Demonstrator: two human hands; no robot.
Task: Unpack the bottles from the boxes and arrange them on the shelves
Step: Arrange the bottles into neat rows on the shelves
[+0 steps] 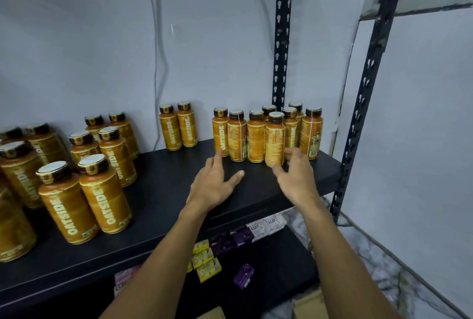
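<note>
Several orange Oatside bottles with dark caps stand on the black shelf point(163, 180). A tight cluster stands at the right end, with one front bottle point(275, 136) slightly ahead of the rest. My right hand point(294, 175) holds this bottle's base between thumb and fingers. My left hand point(213, 185) lies over the shelf with straight spread fingers; its index fingertip touches the base of the cluster's leftmost bottle point(220, 131). A pair of bottles point(178, 126) stands at the back middle, and a larger group point(84, 183) fills the left.
A black slotted upright point(280, 37) stands behind the cluster and another point(366, 93) at the shelf's right front corner. The lower shelf holds soap packs point(258, 229) in white, purple and yellow. Cardboard boxes point(309, 303) sit at the bottom. A grey wall backs the shelf.
</note>
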